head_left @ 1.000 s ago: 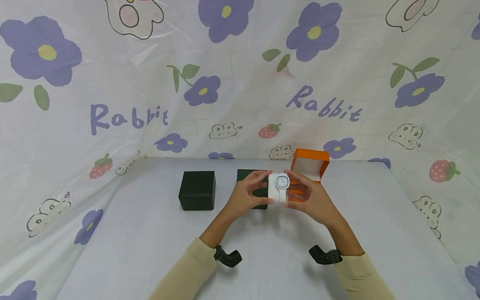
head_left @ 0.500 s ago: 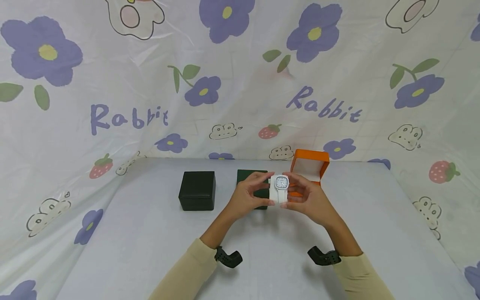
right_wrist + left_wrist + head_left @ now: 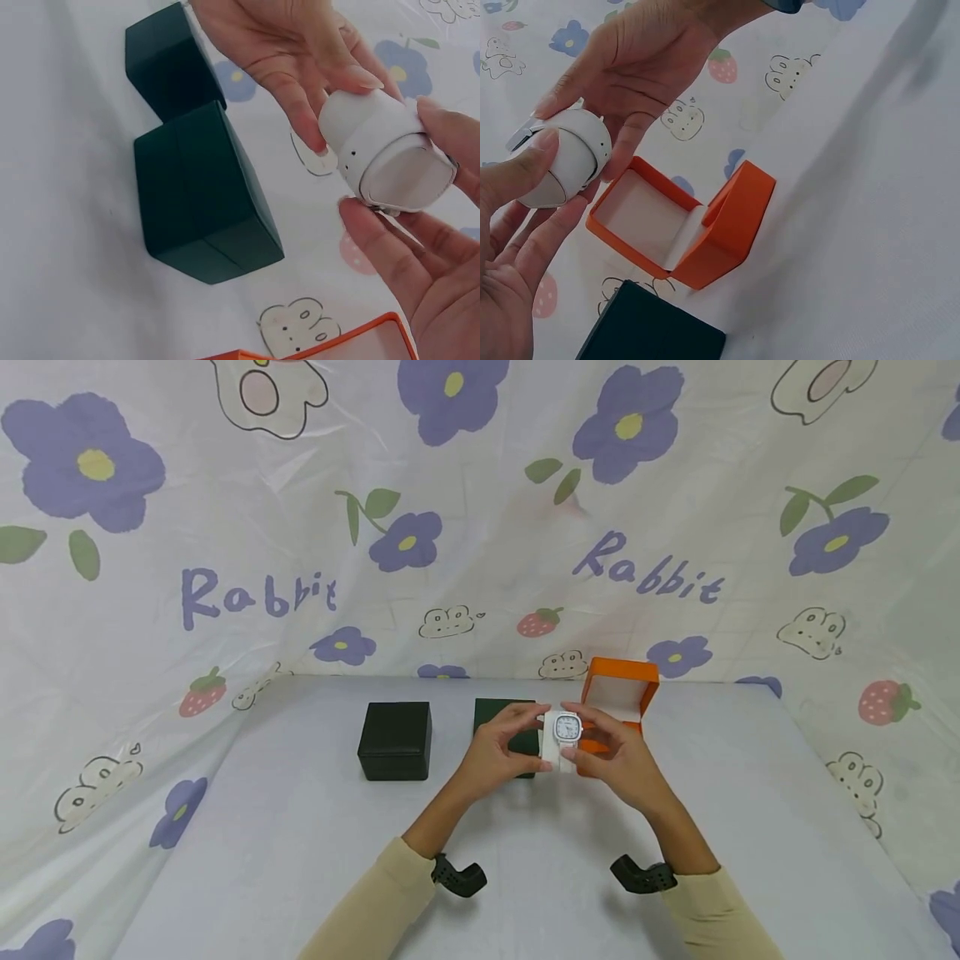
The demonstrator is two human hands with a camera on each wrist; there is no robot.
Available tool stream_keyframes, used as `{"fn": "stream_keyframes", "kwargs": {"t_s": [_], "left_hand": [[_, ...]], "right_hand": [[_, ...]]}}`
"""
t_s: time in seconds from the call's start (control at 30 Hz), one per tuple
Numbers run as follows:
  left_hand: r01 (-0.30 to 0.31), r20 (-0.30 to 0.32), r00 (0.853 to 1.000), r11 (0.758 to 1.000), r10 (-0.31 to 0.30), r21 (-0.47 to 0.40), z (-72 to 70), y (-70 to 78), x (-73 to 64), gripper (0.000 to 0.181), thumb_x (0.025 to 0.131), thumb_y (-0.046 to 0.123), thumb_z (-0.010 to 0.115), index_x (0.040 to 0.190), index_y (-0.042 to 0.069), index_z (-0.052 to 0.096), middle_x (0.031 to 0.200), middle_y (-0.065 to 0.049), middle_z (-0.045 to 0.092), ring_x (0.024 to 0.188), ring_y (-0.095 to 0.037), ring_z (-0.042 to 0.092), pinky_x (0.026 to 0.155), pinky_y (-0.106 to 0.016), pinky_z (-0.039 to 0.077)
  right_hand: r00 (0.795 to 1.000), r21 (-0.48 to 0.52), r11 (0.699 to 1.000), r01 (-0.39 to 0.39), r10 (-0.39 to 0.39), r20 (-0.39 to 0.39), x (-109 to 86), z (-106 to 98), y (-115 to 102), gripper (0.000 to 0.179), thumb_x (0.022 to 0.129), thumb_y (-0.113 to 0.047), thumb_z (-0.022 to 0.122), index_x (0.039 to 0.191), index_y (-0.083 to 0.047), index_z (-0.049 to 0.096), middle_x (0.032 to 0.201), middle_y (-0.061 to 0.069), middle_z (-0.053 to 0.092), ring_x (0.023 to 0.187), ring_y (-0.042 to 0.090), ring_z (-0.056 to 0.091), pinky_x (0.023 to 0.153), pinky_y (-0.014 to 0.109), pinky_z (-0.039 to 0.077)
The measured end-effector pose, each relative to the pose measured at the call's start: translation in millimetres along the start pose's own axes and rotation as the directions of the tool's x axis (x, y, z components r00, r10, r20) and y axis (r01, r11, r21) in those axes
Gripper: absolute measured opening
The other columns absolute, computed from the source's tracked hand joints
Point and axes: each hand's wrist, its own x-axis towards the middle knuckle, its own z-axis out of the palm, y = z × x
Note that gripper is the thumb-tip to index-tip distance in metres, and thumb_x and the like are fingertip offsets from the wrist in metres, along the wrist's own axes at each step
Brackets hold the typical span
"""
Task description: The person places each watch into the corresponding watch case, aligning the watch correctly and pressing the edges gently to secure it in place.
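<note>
A white square-faced wristwatch [image 3: 567, 727] is wrapped round a white cushion [image 3: 550, 745], held up above the table between both hands. My left hand [image 3: 495, 752] pinches the cushion's left end between thumb and fingers. From the other side, my right hand [image 3: 628, 764] holds the watch, its thumb on the strap below the dial and fingertips at the top. Seen from the right wrist, the white strap [image 3: 371, 150] runs round the cushion, with small holes in it. Behind the hands stands an open orange box [image 3: 739, 217] with a pale lining, partly hidden in the head view.
A closed dark green box [image 3: 199, 191] stands behind the left hand, partly covered by it in the head view. Further left is a closed black-looking box [image 3: 393, 739]. All stand on a white-covered table [image 3: 300, 860], with a printed cloth [image 3: 480, 527] hanging behind.
The watch and cushion have turned a little, and the dial sits slightly lower. My right thumb has moved up from the cushion's lower edge onto the strap. The boxes have stayed put.
</note>
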Motion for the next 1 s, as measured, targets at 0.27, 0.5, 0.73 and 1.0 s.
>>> {"fn": "stream_keyframes", "kwargs": {"t_s": [0.27, 0.5, 0.73, 1.0], "left_hand": [[0.002, -0.005, 1.000, 1.000, -0.002, 0.011, 0.6, 0.8, 0.4, 0.075, 0.080, -0.002, 0.084, 0.148, 0.011, 0.054, 0.141, -0.005, 0.051, 0.125, -0.022, 0.058, 0.081, -0.037, 0.062], [0.003, 0.004, 1.000, 1.000, -0.003, 0.005, -0.2, 0.8, 1.1, 0.075, 0.081, -0.001, 0.084, 0.148, 0.012, 0.054, 0.141, -0.003, 0.051, 0.125, -0.020, 0.058, 0.084, -0.047, 0.061], [-0.005, -0.002, 1.000, 1.000, 0.005, -0.012, 0.4, -0.1, 2.2, 0.077, 0.080, -0.001, 0.085, 0.148, 0.014, 0.054, 0.143, -0.005, 0.050, 0.127, -0.023, 0.055, 0.080, -0.038, 0.062], [-0.012, -0.030, 0.999, 1.000, 0.012, 0.002, 2.4, 3.4, 3.6, 0.078, 0.079, -0.003, 0.085, 0.148, 0.018, 0.055, 0.144, -0.001, 0.050, 0.129, -0.034, 0.053, 0.080, -0.037, 0.062]], "right_hand": [[0.999, 0.057, 0.998, 0.033, -0.034, 0.008, 0.1, 4.0, 3.6, 0.059, 0.090, -0.005, 0.077, 0.144, -0.016, 0.058, 0.139, 0.008, 0.056, 0.110, 0.042, 0.061, 0.072, 0.038, 0.063], [0.997, 0.084, 0.994, 0.073, -0.075, 0.015, 0.7, 3.8, 4.2, 0.060, 0.086, 0.000, 0.079, 0.141, -0.013, 0.059, 0.142, 0.007, 0.055, 0.116, 0.036, 0.059, 0.094, 0.034, 0.057], [0.996, 0.064, 0.994, 0.089, -0.089, 0.001, 3.6, 2.9, 5.8, 0.059, 0.086, 0.001, 0.079, 0.140, -0.013, 0.061, 0.142, 0.005, 0.056, 0.115, 0.037, 0.057, 0.098, 0.034, 0.055], [0.993, 0.072, 0.991, 0.112, -0.110, -0.028, 6.1, 3.4, 4.1, 0.056, 0.087, 0.002, 0.078, 0.139, -0.009, 0.061, 0.141, 0.009, 0.057, 0.114, 0.029, 0.058, 0.099, 0.028, 0.053]]}}
